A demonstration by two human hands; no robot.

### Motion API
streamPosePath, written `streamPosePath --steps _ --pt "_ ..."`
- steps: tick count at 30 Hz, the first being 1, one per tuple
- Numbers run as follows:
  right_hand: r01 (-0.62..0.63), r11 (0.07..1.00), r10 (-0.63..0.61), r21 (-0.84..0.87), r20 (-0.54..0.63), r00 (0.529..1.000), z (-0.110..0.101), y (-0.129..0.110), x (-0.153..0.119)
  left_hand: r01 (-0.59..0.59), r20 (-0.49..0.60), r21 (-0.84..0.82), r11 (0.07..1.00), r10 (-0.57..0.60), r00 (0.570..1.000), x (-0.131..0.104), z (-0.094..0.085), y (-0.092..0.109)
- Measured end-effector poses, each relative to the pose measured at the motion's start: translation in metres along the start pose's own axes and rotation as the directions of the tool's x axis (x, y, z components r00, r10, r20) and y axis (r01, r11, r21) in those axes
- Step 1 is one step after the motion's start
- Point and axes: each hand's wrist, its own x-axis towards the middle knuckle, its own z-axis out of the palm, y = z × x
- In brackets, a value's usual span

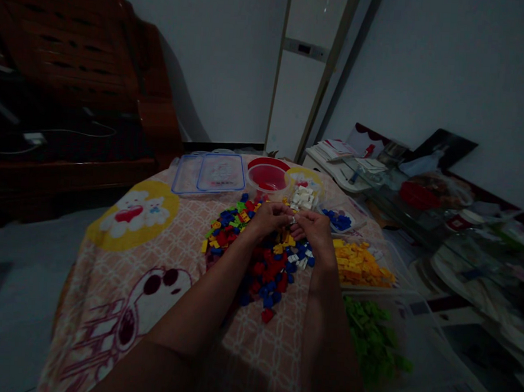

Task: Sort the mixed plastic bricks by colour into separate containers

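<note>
Both hands meet above a heap of mixed toy building bricks (266,270) in red, blue, yellow, green and white. My left hand (270,217) and my right hand (315,229) are closed at the fingertips on a small white brick (293,220) between them. Its shape is mostly hidden by the fingers. Just beyond the hands lies a pile of white bricks (304,197). Blue bricks (337,219) fill a small clear container to the right. Nearer me are yellow bricks (362,264) in one clear tub and green bricks (375,342) in another.
Clear lids with blue rims (210,174) and a red bowl (268,176) stand at the back of the cloth-covered table (161,308). A cluttered glass side table (403,204) is on the right. A wooden bench (73,90) stands at the left.
</note>
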Motion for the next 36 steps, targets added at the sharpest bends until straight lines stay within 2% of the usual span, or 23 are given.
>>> streamPosePath --steps 8,11,12,14,16,19,22,24,28,30,33,36 --pt "-0.126 0.99 0.125 -0.064 -0.009 0.992 -0.006 0.002 0.0 -0.118 -0.098 0.27 0.956 0.149 0.984 0.002 -0.011 0.005" --pt "0.005 0.997 0.011 0.082 -0.189 0.982 -0.003 0.005 0.015 -0.119 -0.09 0.351 0.929 0.16 0.983 0.002 -0.012 0.008" --pt "0.084 0.986 -0.042 0.145 -0.271 0.962 -0.002 0.006 0.021 -0.117 -0.077 0.368 0.923 0.155 0.985 0.001 -0.011 0.009" --pt "0.208 0.951 -0.116 0.227 -0.362 0.925 0.0 0.007 0.031 -0.123 -0.039 0.4 0.908 0.151 0.988 0.0 -0.009 0.011" --pt "0.246 0.937 -0.139 0.247 -0.384 0.913 0.0 0.009 0.036 -0.141 -0.011 0.443 0.885 0.163 0.987 0.0 -0.007 0.012" --pt "0.224 0.955 -0.121 0.195 -0.434 0.893 -0.007 0.007 0.032 -0.157 0.02 0.529 0.834 0.173 0.985 -0.001 -0.004 0.012" --pt "0.209 0.971 -0.133 0.118 -0.462 0.877 -0.015 0.001 0.022 -0.186 0.093 0.611 0.77 0.164 0.982 -0.003 0.002 0.014" --pt "0.213 0.973 -0.151 0.085 -0.464 0.873 -0.019 -0.004 0.017 -0.222 0.185 0.642 0.734 0.133 0.974 -0.007 0.009 0.016" --pt "0.215 0.975 -0.165 0.059 -0.462 0.872 -0.021 -0.012 0.01 -0.286 0.389 0.67 0.685 0.005 0.921 -0.018 0.025 0.02" --pt "0.21 0.976 -0.163 0.055 -0.451 0.878 -0.022 -0.013 0.009 -0.286 0.39 0.731 0.619 -0.034 0.92 -0.024 0.033 0.021" --pt "0.203 0.977 -0.157 0.059 -0.44 0.884 -0.022 -0.014 0.008 -0.251 0.314 0.85 0.463 -0.063 0.947 -0.03 0.045 0.02" --pt "0.208 0.976 -0.163 0.06 -0.428 0.889 -0.021 -0.014 0.006 -0.257 0.309 0.9 0.352 -0.1 0.946 -0.034 0.053 0.018"
